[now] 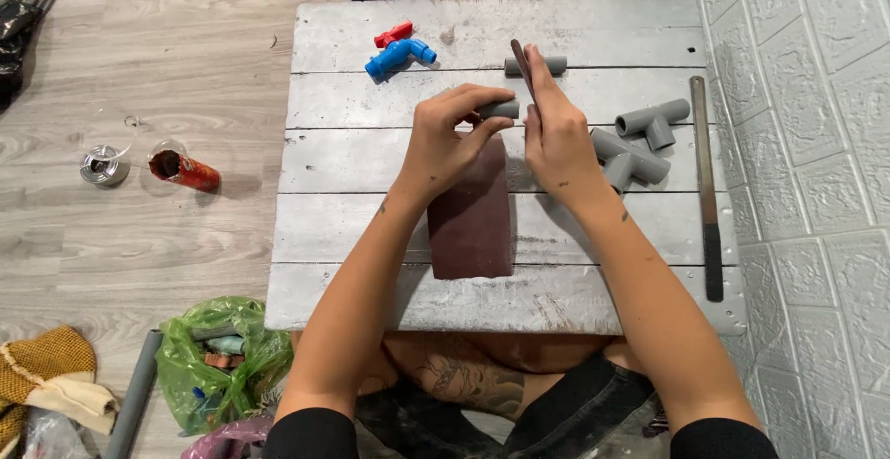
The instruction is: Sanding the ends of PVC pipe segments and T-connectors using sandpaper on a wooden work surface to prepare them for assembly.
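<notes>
1. Between the two hands, over the middle of the grey plank tabletop, a short grey pipe piece is being worked with a strip of dark sandpaper; judging by the grip, the step in hand is rubbing down the pipe's end.
2. Left hand: fingers curled and closed around the pipe piece, holding it level, wrist bent inward, forearm running up from the lower left.
3. Right hand: fingers straight and pressed together, pinching the sandpaper strip upright against the pipe's right end; forearm comes in from the lower right.
4. Below both hands lies a larger reddish-brown sandpaper sheet, flat on the tabletop.
5. Right of the right hand sit two grey tee fittings, and further right a long flat file. Beyond the hands lie another short grey pipe and a blue tap.
6. A next move would likely call for a steady hold while turning the pipe, so the abrasive meets the whole rim.
</notes>
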